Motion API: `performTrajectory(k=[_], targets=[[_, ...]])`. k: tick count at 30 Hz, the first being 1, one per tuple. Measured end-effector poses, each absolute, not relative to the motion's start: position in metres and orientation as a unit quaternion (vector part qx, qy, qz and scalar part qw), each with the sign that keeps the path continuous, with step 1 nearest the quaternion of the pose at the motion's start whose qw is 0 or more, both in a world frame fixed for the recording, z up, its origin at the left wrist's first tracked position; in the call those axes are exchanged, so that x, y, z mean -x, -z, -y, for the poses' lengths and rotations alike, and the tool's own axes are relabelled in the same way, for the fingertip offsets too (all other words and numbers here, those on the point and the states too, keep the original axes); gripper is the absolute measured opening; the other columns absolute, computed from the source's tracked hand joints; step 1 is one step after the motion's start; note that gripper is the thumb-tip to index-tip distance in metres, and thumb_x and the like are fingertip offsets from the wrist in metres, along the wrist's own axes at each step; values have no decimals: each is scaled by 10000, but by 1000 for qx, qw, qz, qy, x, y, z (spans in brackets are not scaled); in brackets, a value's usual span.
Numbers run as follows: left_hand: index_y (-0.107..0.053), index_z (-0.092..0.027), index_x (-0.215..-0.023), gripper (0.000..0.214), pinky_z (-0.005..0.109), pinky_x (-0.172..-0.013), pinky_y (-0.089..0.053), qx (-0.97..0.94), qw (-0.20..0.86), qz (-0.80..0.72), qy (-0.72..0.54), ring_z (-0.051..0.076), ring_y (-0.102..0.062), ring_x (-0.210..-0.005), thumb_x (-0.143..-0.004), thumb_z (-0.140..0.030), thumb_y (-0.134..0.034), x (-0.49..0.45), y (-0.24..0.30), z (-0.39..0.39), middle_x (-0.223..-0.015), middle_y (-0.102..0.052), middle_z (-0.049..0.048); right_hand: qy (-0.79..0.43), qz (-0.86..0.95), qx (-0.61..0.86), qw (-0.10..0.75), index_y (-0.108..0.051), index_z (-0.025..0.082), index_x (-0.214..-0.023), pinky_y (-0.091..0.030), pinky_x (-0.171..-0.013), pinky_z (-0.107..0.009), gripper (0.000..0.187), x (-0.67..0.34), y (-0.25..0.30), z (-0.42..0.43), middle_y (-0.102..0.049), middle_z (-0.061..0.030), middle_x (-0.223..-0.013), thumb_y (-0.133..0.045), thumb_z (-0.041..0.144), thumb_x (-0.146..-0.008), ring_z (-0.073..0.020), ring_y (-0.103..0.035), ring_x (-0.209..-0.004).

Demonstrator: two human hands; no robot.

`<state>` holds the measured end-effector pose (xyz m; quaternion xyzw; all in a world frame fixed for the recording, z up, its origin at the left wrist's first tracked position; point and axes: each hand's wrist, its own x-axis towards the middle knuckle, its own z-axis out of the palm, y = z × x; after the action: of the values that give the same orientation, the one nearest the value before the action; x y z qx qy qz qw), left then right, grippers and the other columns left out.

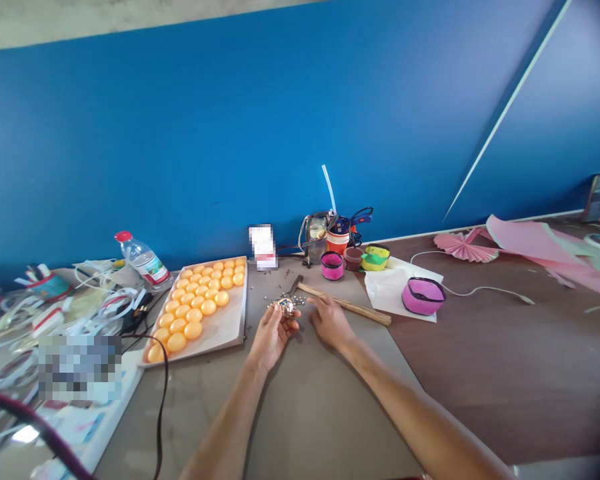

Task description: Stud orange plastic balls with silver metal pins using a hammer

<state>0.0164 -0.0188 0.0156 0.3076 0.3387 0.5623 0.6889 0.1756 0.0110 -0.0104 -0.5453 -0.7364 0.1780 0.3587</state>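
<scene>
Forearms [405,403] extend over the counter [505,360]. Left hand [271,335]: fingers around a shiny cluster [289,307] above the counter. Right hand [331,321]: fingers curled beside the hammer [360,309]; grip cannot be determined. Work appears unfinished; loose silver bits [300,301] remain.

Beads [299,301] lie right of the tray [236,310].

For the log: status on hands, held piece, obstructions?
Left hand holding silvery cluster. Right hand by hammer, grip unclear. Loose silvery bits and hammer close by, possibly in the way.
</scene>
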Motion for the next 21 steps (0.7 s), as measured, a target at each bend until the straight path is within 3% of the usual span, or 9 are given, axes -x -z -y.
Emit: performTrajectory(k=[3,7,9,14,21], targets=[[-558,-150,-902,276,243,-579,-463,-297,697,-330,-563,114,-587,-577,-781,-396,-584,-16,-15,18,-788,-665,67,-101,794,542,255,-552,219,-1124,-345,-849,-341,320,-170,7,-3,-547,-96,-1064,-492,234,-810,-225,-459,-1015],[-563,-150,-988,307,258,-607,-479,-284,703,-320,-568,120,-590,-592,-793,-386,-570,-15,-15,17,-789,-666,68,-64,824,530,189,-617,211,-971,-327,-820,-343,201,-163,-1,0,-544,-94,-1033,-485,226,-821,-233,-446,-984],[-567,-142,-996,313,262,-618,-486,-275,708,-316,-568,118,-589,-594,-803,-388,-556,-14,-15,17,-791,-668,72,-64,824,531,188,-626,206,-923,-326,-809,-332,175,-163,-3,-2,-548,-85,-998,-483,225,-824,-227,-450,-969],[-585,-121,-908,281,260,-626,-494,-257,723,-314,-559,110,-587,-592,-815,-383,-540,-12,-14,15,-822,-673,90,-70,827,513,219,-567,218,-1089,-333,-803,-310,271,-163,-1,-2,-543,-81,-995,-461,218,-840,-207,-463,-949],[-589,-116,-902,289,263,-641,-497,-243,737,-303,-553,111,-588,-600,-827,-386,-521,-10,-13,14,-834,-673,94,-75,844,483,220,-601,191,-908,-345,-795,-282,200,-157,7,-6,-581,-73,-918,-414,156,-847,-184,-502,-910]])
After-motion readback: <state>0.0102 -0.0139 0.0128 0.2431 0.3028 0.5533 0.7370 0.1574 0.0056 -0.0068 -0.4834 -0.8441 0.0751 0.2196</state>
